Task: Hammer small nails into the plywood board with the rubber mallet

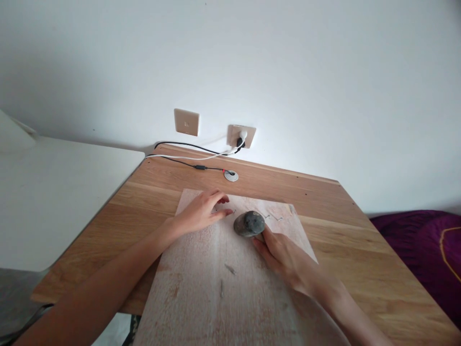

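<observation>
My right hand [284, 257] is wrapped round the handle of a mallet with a dark, worn, rounded head [249, 224], which sits above a pale, scuffed wooden board [201, 302]. My left hand [201, 211] is over the board's far left part, thumb and fingers apart, with nothing visible between them. Just past the thumb tip a small nail [235, 211] shows at the board. Right of the mallet head, two more nails [279, 219] stick up from the board. Nearer to me lie loose nails [230, 269]. The mallet handle is mostly hidden by my hand.
The board lies on a wooden desk [345, 259] against a white wall. Cables [187, 157] run along the desk's back to a wall socket [248, 137], near a round cable grommet [231, 176]. A white surface [72, 192] adjoins at left; purple fabric [406, 245] is at right.
</observation>
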Tool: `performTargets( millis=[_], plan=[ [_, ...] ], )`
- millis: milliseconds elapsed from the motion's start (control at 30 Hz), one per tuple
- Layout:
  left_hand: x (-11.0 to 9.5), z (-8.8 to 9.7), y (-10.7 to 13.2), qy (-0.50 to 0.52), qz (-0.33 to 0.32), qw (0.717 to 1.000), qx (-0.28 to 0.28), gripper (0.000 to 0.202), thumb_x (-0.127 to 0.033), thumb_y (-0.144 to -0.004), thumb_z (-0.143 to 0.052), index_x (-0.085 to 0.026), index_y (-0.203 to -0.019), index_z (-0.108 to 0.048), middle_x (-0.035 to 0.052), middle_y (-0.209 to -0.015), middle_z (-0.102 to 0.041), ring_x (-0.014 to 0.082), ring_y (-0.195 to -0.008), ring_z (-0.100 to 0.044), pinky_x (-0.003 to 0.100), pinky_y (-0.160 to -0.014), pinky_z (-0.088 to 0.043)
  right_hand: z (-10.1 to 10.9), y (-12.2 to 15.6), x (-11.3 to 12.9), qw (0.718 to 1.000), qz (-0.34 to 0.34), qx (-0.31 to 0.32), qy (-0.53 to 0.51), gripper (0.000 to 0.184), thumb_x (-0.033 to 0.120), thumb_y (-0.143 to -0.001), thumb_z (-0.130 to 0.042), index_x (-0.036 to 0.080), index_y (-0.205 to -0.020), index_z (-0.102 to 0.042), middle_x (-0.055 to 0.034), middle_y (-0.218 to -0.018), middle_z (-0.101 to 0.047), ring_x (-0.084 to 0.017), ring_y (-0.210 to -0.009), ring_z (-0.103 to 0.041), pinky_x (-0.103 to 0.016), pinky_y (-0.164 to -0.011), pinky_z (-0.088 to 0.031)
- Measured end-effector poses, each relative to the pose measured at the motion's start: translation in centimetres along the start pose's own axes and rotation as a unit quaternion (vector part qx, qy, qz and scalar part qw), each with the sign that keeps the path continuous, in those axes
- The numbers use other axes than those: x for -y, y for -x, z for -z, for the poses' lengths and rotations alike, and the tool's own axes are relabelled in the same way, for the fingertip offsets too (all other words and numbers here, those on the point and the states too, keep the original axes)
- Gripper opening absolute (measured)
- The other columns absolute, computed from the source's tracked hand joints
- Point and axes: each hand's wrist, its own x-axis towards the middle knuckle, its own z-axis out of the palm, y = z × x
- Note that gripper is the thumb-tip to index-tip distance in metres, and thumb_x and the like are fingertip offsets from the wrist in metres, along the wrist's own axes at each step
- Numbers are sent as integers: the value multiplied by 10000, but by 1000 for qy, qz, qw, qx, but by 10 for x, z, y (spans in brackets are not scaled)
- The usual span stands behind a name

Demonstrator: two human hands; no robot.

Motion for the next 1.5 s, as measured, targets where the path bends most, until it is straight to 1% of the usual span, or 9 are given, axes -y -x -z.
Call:
performTargets(
  millis=[100,167,267,400,600,767,1033,1367,1500],
  plan=[
    [-8,4,3,6,-23,999,-25,62,-241,-974,-660,-191,-948,-635,51,-977,-695,198,-927,-670,329,-854,-515,-12,1,1,999,-17,-41,16,237,344,-1123,-310,219,-1113,-512,-114,-917,-770,-290,-789,-741,-363,-666,-410],
    [-20,10,7,16,-37,999,-12,143,-221,-978,-614,-192,-838,-605,33,-871,-661,174,-831,-638,306,-778,-491,-16,1,2,997,-29,-59,27,250,368,-1126,-314,221,-1099,-515,-112,-898,-779,-301,-786,-760,-353,-648,-404],
    [-44,19,17,39,-63,995,74,275,-274,-994,-592,-196,-731,-573,15,-761,-619,149,-700,-581,297,-684,-455,-17,-1,1,998,-29,-57,26,270,377,-1132,-300,221,-1081,-515,-113,-885,-786,-295,-750,-762,-345,-634,-402],
    [-66,20,32,46,-116,974,190,97,-212,-908,-682,-218,-815,-657,18,-845,-681,172,-781,-636,310,-748,-495,-18,-2,-3,998,-23,-59,30,257,363,-1133,-304,215,-1106,-513,-115,-883,-787,-298,-750,-765,-343,-623,-397],
    [-64,8,44,0,-128,962,242,102,-158,-843,-753,-221,-884,-685,5,-892,-676,184,-837,-662,311,-786,-508,-25,-1,-8,996,-36,-62,59,229,313,-1124,-352,188,-1240,-505,-107,-897,-786,-316,-772,-782,-348,-611,-378],
    [-64,1,45,-9,-153,959,239,119,-123,-847,-717,-218,-823,-650,12,-845,-652,188,-816,-619,317,-770,-498,-23,-1,-6,995,-35,-68,57,164,302,-1118,-378,217,-1132,-517,-90,-879,-784,-300,-755,-779,-337,-594,-375],
    [-58,-1,47,56,-130,967,213,150,-72,-853,-679,-214,-832,-637,-6,-818,-690,172,-821,-644,294,-813,-493,-24,-1,-8,995,-25,-69,68,147,245,-1104,-409,194,-1186,-519,-92,-883,-785,-304,-759,-784,-340,-604,-394],
    [-47,5,37,100,-69,990,74,115,-146,-998,-638,-185,-1072,-717,35,-957,-772,159,-874,-703,286,-856,-506,-25,0,-11,993,-3,-89,74,154,303,-1114,-430,193,-1134,-537,-96,-869,-790,-295,-733,-785,-337,-594,-410],
    [-45,5,35,97,-67,992,51,115,-141,-995,-654,-196,-1031,-748,21,-952,-791,155,-879,-723,291,-901,-516,-24,1,-10,994,-9,-82,69,155,306,-1113,-426,197,-1129,-535,-97,-867,-785,-307,-731,-780,-349,-599,-410]
  ],
)
